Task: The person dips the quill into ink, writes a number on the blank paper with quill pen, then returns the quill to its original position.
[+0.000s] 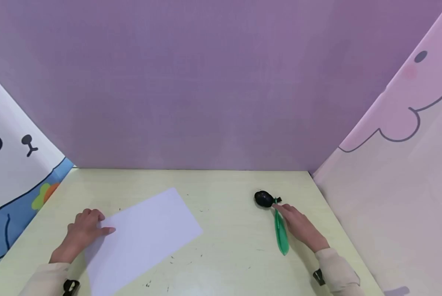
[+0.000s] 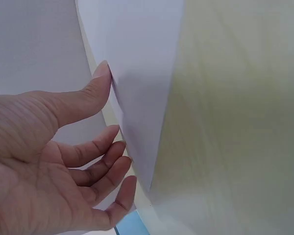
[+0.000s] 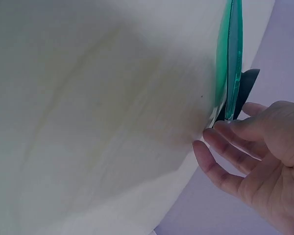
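A white sheet of paper [image 1: 147, 234] lies slantwise on the table, left of centre. My left hand [image 1: 83, 232] is at its left edge; the thumb [image 2: 102, 73] touches the paper, while the other fingers bend loosely beside the edge with a gap to the thumb. On the right, my right hand [image 1: 298, 226] pinches the narrow upper end of a green, translucent, leaf-shaped piece [image 1: 281, 236]. Just beyond the fingertips lies a glossy black egg-shaped thing [image 1: 264, 199] with a short flared neck, touching the green end. Whether the two are joined, I cannot tell.
The pale table [image 1: 228, 263] bears small dark marks. A purple panel [image 1: 191, 82] rises behind its far edge. Printed cartoon panels stand at the left [image 1: 17, 176] and right [image 1: 402, 185].
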`<state>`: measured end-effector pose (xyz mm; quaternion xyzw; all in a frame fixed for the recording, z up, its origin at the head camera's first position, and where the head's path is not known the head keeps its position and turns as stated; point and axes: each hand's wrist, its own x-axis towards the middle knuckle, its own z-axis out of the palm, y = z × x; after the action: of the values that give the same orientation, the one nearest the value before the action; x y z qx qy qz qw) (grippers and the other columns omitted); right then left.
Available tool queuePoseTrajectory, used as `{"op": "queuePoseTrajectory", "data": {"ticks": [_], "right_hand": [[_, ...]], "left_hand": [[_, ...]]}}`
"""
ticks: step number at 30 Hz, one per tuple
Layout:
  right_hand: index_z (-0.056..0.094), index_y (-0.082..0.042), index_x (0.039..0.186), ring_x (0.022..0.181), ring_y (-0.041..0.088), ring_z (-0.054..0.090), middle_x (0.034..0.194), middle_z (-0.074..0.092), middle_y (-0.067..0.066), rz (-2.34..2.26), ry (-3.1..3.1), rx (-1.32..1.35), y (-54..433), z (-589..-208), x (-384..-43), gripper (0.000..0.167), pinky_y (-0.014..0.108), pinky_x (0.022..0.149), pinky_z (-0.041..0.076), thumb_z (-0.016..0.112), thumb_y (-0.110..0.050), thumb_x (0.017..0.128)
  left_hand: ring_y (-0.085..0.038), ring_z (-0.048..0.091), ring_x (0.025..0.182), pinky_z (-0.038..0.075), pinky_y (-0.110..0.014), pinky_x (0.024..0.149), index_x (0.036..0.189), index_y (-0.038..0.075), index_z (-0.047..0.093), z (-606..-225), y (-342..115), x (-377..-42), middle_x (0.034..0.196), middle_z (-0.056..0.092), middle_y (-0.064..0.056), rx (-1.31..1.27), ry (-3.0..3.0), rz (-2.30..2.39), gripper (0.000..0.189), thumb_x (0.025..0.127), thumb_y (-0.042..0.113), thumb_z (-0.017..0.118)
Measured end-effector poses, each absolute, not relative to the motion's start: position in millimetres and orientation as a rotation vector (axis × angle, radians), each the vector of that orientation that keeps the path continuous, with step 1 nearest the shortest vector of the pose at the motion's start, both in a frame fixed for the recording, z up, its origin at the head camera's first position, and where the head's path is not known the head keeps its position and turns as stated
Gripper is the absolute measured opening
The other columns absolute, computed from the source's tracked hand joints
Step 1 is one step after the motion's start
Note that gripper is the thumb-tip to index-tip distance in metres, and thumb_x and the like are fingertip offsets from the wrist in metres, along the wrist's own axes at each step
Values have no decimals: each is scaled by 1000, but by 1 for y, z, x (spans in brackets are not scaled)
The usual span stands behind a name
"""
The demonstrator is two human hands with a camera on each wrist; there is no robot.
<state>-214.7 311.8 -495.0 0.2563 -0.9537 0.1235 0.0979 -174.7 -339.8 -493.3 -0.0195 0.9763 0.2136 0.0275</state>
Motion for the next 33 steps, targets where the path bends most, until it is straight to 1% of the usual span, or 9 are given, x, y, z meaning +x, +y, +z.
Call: {"op": "queuePoseTrajectory", "data": {"ticks": [7,10,16,21,26,28,31,33], "right_hand": [[64,0,134,100,35,71,114,68,20,350,-2805,745,312,-497,-218,44,46,75,63,64,15,94],[65,-1,132,100,35,71,114,69,19,356,-2795,747,312,-498,-219,43,46,75,63,65,16,93],[70,0,124,101,35,71,112,70,19,319,-2763,788,311,-501,-222,40,45,79,64,69,18,88],[72,-1,116,100,35,71,110,70,19,282,-2728,823,312,-503,-224,35,45,79,64,71,18,87],[73,-2,115,102,35,71,112,69,20,254,-2705,838,311,-503,-225,35,45,78,64,73,17,86],[73,-3,113,102,35,70,112,70,20,253,-2694,846,311,-503,-225,36,44,77,64,73,18,85],[74,-5,111,101,33,70,111,70,18,235,-2675,862,312,-504,-224,36,43,75,64,73,19,84],[74,-5,110,100,32,70,110,70,18,222,-2664,871,312,-504,-223,36,42,75,64,73,19,83]], "left_hand": [[-47,52,91,47,-59,76,100,-12,59,-494,-339,-177,96,56,-27,5,3039,641,47,87,26,84],[-46,52,92,47,-57,78,100,-12,60,-493,-337,-176,96,57,-26,-6,3029,654,45,88,24,84],[-45,50,95,47,-55,79,101,-11,59,-492,-336,-176,97,56,-24,-49,2998,675,44,89,23,83],[-43,50,92,45,-51,74,100,-8,57,-496,-339,-175,95,56,-21,-38,3016,699,43,89,24,83],[-35,49,88,41,-40,68,103,-5,52,-498,-342,-176,93,54,-16,-29,3019,749,46,89,27,83],[-31,50,86,40,-36,67,107,-4,50,-498,-343,-176,94,55,-16,-29,2994,770,49,90,29,83],[-29,54,85,45,-38,66,112,-5,50,-497,-344,-174,98,58,-20,-29,2949,785,56,89,34,83],[-31,56,87,48,-44,68,114,-7,51,-496,-344,-173,101,59,-22,-40,2929,767,61,89,38,83]]}}
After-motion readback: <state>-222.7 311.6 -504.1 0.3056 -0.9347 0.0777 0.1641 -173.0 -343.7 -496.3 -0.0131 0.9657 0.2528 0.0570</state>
